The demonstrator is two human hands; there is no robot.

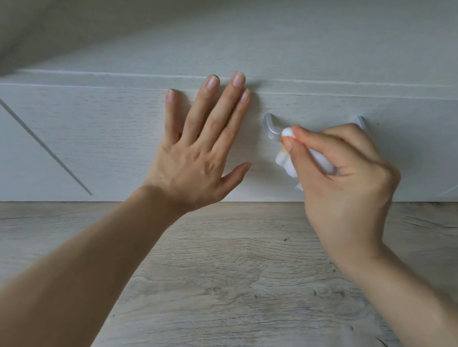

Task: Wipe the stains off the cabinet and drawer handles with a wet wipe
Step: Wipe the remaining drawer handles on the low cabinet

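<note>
Head view: left hand [194, 160] spread flat on the drawer front [96, 140]; right hand [342, 176], its grip pinching the wipe [288, 161], presses it on the handle [271, 127].

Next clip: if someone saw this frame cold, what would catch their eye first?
Most likely the two bare hands against the pale drawer front. The left hand lies flat with fingers spread, left of the handle, while the right hand grips a bunched white wet wipe and presses it to the left end of the silver handle. An orange smear shows on the wipe near the thumb, and grey wood-look floor fills the foreground.
</note>
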